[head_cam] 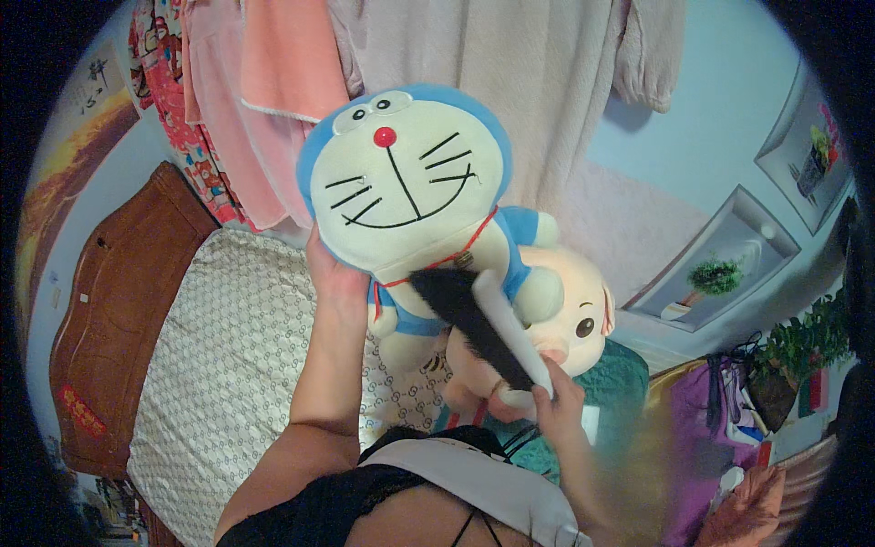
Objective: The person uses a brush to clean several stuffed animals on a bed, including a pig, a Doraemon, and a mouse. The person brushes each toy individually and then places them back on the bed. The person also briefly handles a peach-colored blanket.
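Note:
A plush toy cat with a blue and white head (410,178) is held up at the middle of the head view. My left hand (336,267) grips it under the side of its head; part of the fingers is hidden behind it. In my right hand (560,400) is a white-handled brush with long black bristles (478,328), its far end against the toy's chest below the red cord collar. Behind the brush and the cat sits a pale pink plush pig (581,287), partly covered by them.
A bed with a patterned sheet (232,342) and a carved wooden headboard (130,301) lies at the left. Pink and beige garments (478,61) hang beyond the toys. A green cushion-like item (625,369) lies by the pig, and assorted cloth items (742,506) are at the lower right.

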Demonstrator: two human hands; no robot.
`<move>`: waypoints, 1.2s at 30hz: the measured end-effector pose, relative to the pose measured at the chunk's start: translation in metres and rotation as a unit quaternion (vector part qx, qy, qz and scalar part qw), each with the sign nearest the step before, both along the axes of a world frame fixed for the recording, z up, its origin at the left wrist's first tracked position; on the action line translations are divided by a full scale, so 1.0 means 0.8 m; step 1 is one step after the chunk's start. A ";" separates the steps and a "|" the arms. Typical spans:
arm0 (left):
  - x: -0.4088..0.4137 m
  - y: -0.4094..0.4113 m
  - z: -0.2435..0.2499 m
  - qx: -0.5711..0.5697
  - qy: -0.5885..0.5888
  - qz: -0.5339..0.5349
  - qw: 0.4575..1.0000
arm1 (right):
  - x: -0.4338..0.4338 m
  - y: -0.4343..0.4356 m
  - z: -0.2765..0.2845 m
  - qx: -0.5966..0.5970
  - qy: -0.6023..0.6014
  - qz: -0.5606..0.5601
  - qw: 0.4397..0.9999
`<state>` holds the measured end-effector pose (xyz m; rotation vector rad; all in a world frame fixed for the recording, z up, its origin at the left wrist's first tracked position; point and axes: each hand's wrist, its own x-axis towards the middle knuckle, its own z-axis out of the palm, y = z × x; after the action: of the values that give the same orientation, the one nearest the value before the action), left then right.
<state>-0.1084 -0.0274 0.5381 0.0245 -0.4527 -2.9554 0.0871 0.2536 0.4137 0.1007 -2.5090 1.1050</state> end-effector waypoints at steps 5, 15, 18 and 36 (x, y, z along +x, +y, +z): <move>0.007 -0.009 0.003 -0.061 0.017 0.050 0.997 | 0.000 0.010 -0.024 -0.125 0.015 -0.143 0.982; -0.002 -0.001 -0.029 0.061 0.099 -0.118 0.986 | -0.015 -0.029 0.061 -0.249 0.039 0.006 0.968; -0.003 -0.004 -0.035 0.087 0.147 -0.165 0.971 | -0.027 -0.052 0.088 -0.236 -0.030 0.053 0.970; -0.006 0.001 -0.037 0.115 0.169 -0.179 0.962 | -0.063 -0.054 0.053 -0.108 0.046 -0.148 0.982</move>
<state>-0.1130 -0.0265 0.5083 -0.5847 -0.0672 -3.2462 0.0364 0.2104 0.4565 -0.2671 -2.2160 1.2056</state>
